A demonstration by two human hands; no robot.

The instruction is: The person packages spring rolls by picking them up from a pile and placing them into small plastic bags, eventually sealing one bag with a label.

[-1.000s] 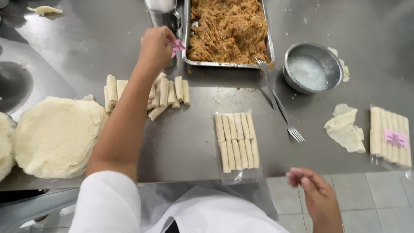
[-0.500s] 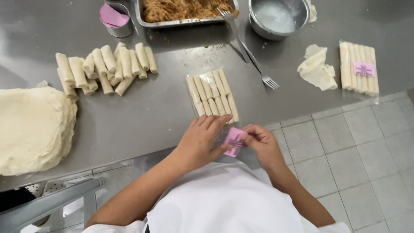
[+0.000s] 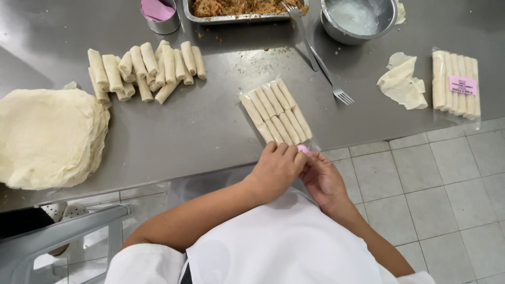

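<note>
A: Where are the hands?

B: Both meet at the near edge of the steel tabletop [image 3: 210,131]. The left hand [image 3: 276,168] and right hand [image 3: 321,179] pinch a small pink label [image 3: 303,149] between their fingertips; only a sliver of it shows. Both grips are closed on it.

A: What lies just beyond them?

B: A clear-wrapped pack [image 3: 276,111] of pale rolls, lying at a slant, its near end almost touching the fingers.

A: How would the label handle?

B: It looks thin, light and limp, probably sticky on one face, so it is best held by its edges with fingertips. The pack seems soft and easily dented, with slippery film; flat support from below would suit it better than a squeeze.

A: Anything else around?

B: A loose pile of rolls [image 3: 147,68] far left, a stack of wrappers [image 3: 47,137], a fork [image 3: 326,68], and a labelled pack [image 3: 455,83] at right.
</note>
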